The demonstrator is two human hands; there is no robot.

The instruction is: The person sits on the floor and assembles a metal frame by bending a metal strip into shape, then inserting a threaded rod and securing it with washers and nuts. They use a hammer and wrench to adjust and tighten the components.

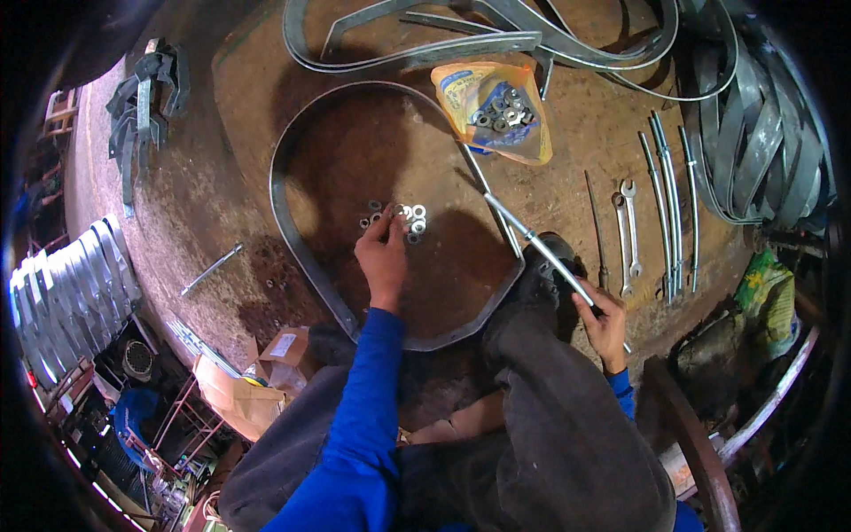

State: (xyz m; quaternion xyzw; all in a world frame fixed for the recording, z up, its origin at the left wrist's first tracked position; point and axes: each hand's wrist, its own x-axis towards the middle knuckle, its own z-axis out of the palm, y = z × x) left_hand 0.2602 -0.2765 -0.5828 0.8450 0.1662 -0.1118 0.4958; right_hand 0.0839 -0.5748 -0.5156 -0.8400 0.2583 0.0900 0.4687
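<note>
Sitting above a wide, round, rust-brown work surface, a person in blue sleeves and dark trousers reaches out with both hands.

Bent strap: a long grey metal strip curved into a broad loop lies flat on the surface, enclosing the spot where the left hand works.
Strap piles: more curved metal strips lie tangled at the far edge, and a darker bundle is stacked at the far right.
Silver pieces: a row of pale curved parts stands off the left edge, well apart from the hands.
Bag: an orange plastic bag lies open just beyond the loop, with metal nuts showing inside.
Rods: several long thin rods lie side by side to the right, with two spanners and a thin dark tool just beside them.
Threaded rod: a long silver rod slants from inside the loop down to the right hand.
Right hand: the right hand is closed around the near end of the threaded rod.
Left hand: the left hand has its fingertips drawn together, pinching at the washers.
Washers: a small cluster of silver washers lies inside the loop, touching the left fingertips.
Loose bolt: a single bolt lies alone to the left, outside the loop.
</note>
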